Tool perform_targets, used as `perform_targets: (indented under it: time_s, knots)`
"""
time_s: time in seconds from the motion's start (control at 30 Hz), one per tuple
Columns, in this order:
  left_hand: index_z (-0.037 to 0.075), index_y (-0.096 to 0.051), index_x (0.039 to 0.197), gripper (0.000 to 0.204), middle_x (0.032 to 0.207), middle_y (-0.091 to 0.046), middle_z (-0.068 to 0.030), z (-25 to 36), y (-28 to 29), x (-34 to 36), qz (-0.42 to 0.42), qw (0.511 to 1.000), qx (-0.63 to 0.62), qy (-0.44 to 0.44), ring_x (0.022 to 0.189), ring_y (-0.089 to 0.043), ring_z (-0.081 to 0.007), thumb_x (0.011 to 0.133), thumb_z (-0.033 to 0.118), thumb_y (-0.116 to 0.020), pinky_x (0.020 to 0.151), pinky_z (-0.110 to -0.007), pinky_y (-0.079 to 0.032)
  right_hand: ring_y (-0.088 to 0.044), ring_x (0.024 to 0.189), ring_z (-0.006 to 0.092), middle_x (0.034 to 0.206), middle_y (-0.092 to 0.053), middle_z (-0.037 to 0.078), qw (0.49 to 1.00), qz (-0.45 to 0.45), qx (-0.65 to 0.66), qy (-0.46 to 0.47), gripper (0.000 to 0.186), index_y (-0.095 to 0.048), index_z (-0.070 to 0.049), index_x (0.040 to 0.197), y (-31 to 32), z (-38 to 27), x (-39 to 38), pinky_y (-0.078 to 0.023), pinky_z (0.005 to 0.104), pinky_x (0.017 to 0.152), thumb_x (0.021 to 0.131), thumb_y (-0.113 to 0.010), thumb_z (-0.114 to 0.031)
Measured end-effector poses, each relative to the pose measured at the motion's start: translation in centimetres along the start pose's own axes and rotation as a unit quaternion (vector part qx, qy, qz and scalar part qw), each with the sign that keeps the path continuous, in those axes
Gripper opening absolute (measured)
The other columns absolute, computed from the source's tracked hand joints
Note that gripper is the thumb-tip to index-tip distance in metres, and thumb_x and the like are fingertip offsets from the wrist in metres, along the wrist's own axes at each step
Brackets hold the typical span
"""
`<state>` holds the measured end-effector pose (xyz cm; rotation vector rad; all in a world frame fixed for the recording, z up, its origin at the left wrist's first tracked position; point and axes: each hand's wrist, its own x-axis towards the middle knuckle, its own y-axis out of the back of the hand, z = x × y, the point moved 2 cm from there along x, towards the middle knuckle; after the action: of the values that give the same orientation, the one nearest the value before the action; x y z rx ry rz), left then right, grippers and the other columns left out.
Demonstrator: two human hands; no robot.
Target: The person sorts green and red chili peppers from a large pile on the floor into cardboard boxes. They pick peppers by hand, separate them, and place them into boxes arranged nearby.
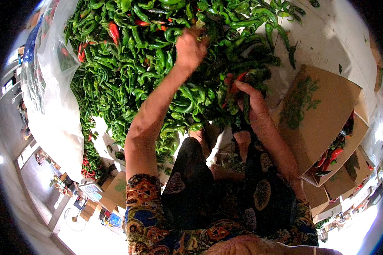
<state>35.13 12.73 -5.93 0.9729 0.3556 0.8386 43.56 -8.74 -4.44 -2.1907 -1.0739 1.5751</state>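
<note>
A large heap of long green peppers point(149, 63), with a few red peppers point(113, 33) among them, fills the space before me. My left hand point(191, 49) is over the far part of the heap, fingers curled down towards the peppers. Its fingertips are blurred, so whether it grips one does not show. Closer in on the right, my right hand point(254, 100) is closed around a bunch of peppers point(242, 87), mostly green with some red. The thumb lies across the top of the bunch; its other fingers are largely hidden beneath.
A cardboard box point(319, 102) with a green plant print stands by my right forearm; red and dark peppers point(334, 157) show in its opening. Clear plastic sheeting point(55, 85) hangs on the left. Behind it on the floor are another carton point(115, 189) and a scale-like device point(90, 191).
</note>
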Motion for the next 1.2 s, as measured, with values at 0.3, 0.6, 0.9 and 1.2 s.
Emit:
perform_targets:
  time_s: [0.3, 0.6, 0.9, 1.2]
  knots:
    - [0.0, -0.062, 0.112, 0.044, 0.089, -0.066, -0.0086, -5.8, -4.6, 5.9, -0.121, 0.903, -0.327, 0.249, 0.066, -0.06, -0.0096, 0.077, 0.024, -0.075, 0.056, -0.025, -0.048, -0.061, 0.101, 0.0248, 0.12, -0.058, 0.015, 1.0, -0.018, -0.008, 0.009, 0.047, -0.044, -0.007, 0.128, -2.0, -0.1, -0.9, -0.055, 0.0392, 0.074, 0.083, -0.057, -0.005]
    - [0.002, -0.056, 0.117, 0.033, 0.107, -0.064, -0.0108, 1.7, 5.7, -2.8, -0.194, 0.7, -0.646, 0.235, 0.098, -0.059, -0.0192, 0.093, 0.024, -0.053, 0.086, -0.032, -0.046, -0.054, 0.112, 0.0263, 0.126, -0.052, 0.013, 0.992, -0.104, 0.061, 0.025, 0.051, -0.043, -0.002, 0.129, -3.0, -1.9, -1.0, -0.048, 0.0362, 0.09, 0.08, -0.058, -0.005]
    - [0.002, -0.052, 0.127, 0.045, 0.119, -0.058, -0.0083, 9.6, 12.5, -9.9, -0.185, 0.892, -0.365, 0.19, 0.103, -0.054, -0.0134, 0.092, 0.029, -0.056, 0.093, -0.028, -0.041, -0.059, 0.097, 0.0163, 0.116, -0.059, 0.006, 0.985, -0.126, -0.058, 0.098, 0.058, -0.043, -0.009, 0.133, -7.1, -3.3, -6.0, -0.051, 0.0332, 0.08, 0.079, -0.064, -0.011]
    - [0.004, -0.059, 0.118, 0.029, 0.097, -0.064, -0.0105, 18.2, 16.6, -10.5, -0.032, 0.975, -0.145, -0.167, 0.093, -0.057, -0.0197, 0.09, 0.012, -0.055, 0.082, -0.032, -0.046, -0.062, 0.096, 0.0177, 0.109, -0.066, 0.007, 0.751, -0.22, -0.304, 0.544, 0.031, -0.065, -0.009, 0.112, -6.6, -7.0, -14.6, -0.046, 0.034, 0.088, 0.082, -0.06, -0.013]
